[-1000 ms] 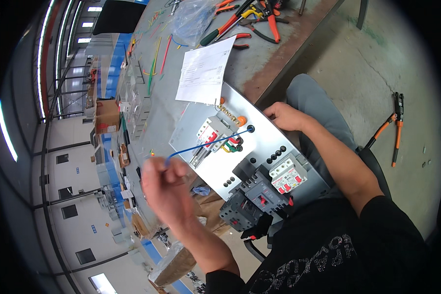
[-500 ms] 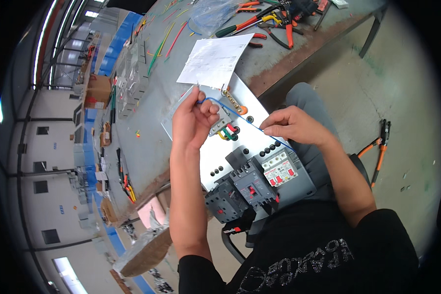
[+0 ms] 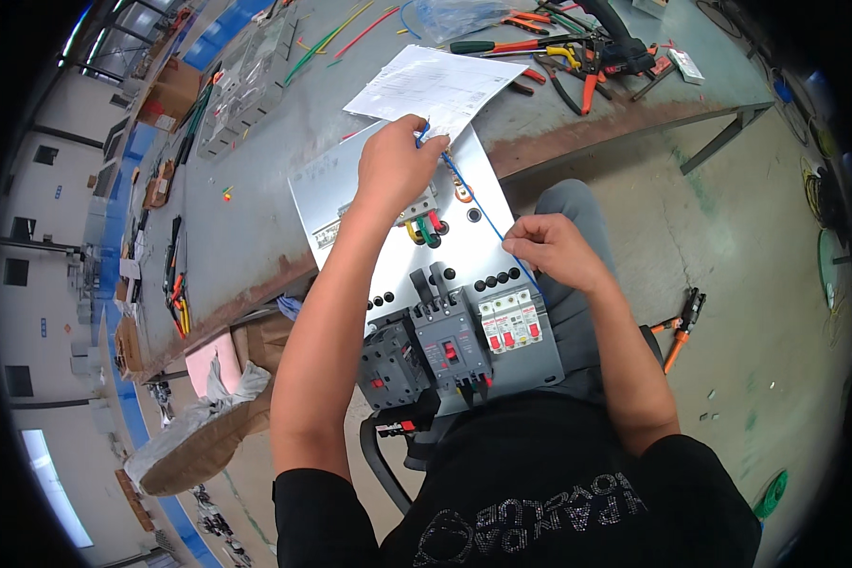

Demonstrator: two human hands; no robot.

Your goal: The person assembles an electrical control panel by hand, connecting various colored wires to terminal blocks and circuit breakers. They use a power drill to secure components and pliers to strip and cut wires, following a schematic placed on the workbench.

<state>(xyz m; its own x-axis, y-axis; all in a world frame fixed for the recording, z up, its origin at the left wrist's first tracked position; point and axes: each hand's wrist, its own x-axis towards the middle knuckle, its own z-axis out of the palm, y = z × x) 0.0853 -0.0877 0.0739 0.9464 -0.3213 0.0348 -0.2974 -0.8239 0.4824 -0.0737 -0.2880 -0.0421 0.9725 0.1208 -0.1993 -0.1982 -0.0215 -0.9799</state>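
A thin blue wire [image 3: 480, 208] runs taut between my two hands above a pale metal mounting plate [image 3: 327, 185] on my lap. My left hand [image 3: 399, 163], back upward, pinches its far end over the end of a brass terminal bar [image 3: 461, 183], whose tip the fingers partly cover. With thumb and forefinger, my right hand [image 3: 554, 250] grips the wire lower down, beside the plate's right edge. From there it leads toward small white circuit breakers [image 3: 511, 322] with red switches. Two larger dark grey breakers [image 3: 450, 348] sit to their left. Red, green and yellow wires [image 3: 428, 227] enter a grey terminal block.
Printed sheets [image 3: 431, 85] overlap the plate's far edge. Pliers and cutters [image 3: 577, 62] lie across the grey workbench [image 3: 246, 213]. Another orange-handled tool [image 3: 682, 331] is on the floor at right. A cardboard piece wrapped in plastic [image 3: 199, 445] is at lower left.
My left hand has turned from palm showing to back upward, and its fingertips have moved to the brass bar's far end. My right hand still pinches the wire. The view has shifted.
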